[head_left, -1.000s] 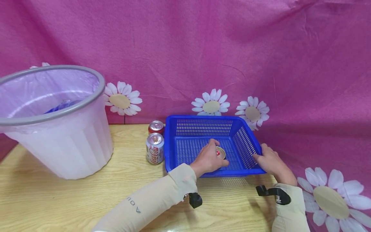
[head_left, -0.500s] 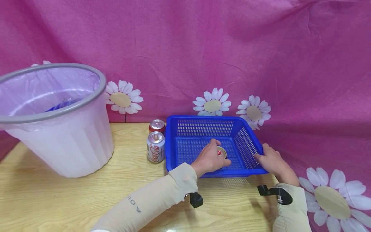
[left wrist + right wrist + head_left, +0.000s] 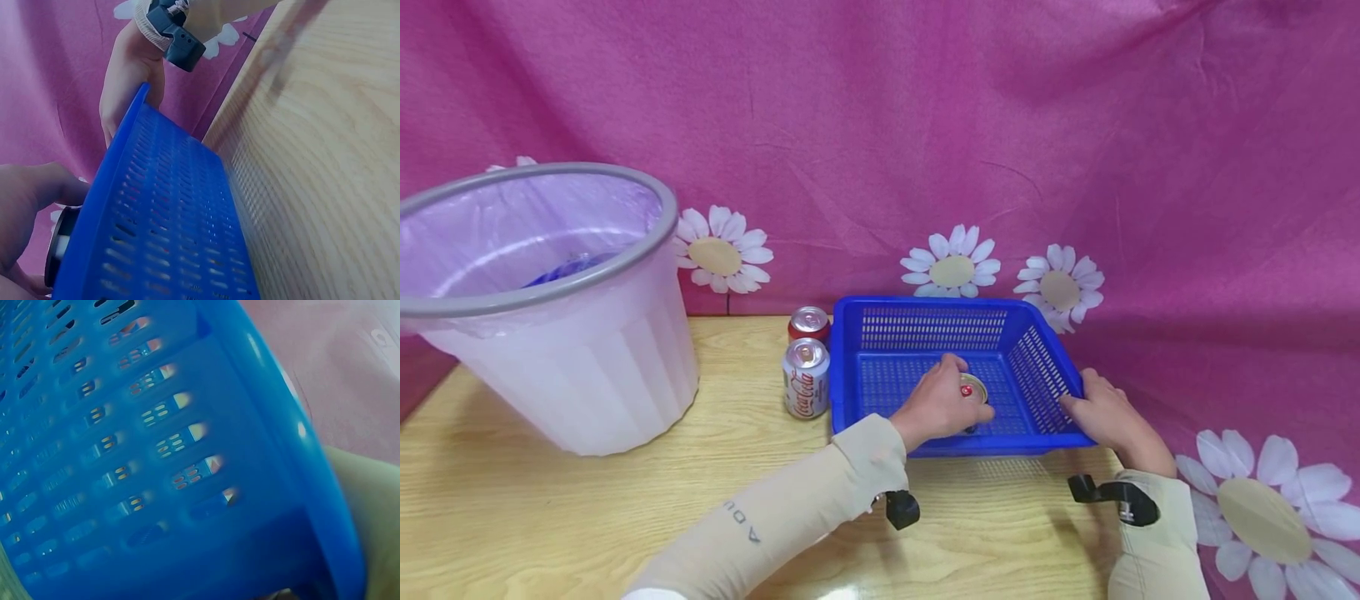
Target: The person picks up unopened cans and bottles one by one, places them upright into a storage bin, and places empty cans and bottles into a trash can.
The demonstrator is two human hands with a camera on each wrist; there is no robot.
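Note:
A blue plastic basket (image 3: 925, 447) with slotted walls sits on the table. My left hand (image 3: 942, 404) reaches over its near rim and grips a can (image 3: 976, 385) with a gold-coloured lid and a red tab. Most of that can's body is hidden by the hand. In the left wrist view, the can's dark rim (image 3: 60, 245) shows between thumb and fingers just past the basket wall. My right hand (image 3: 1111, 421) holds the basket's right rim, thumb on the inner side. The right wrist view is mostly filled by the slotted basket wall (image 3: 169, 450).
A silver Coca-Cola can (image 3: 806, 379) stands left of the basket, with a red can (image 3: 809, 323) behind it. At the far left is a large white bin (image 3: 580, 375) with a grey rim, a purple liner and something blue inside. A pink flowered cloth (image 3: 850, 150) hangs behind.
My left hand has shifted very slightly left and up with the can. The right hand keeps its hold on the basket rim. The whole view has drifted slightly.

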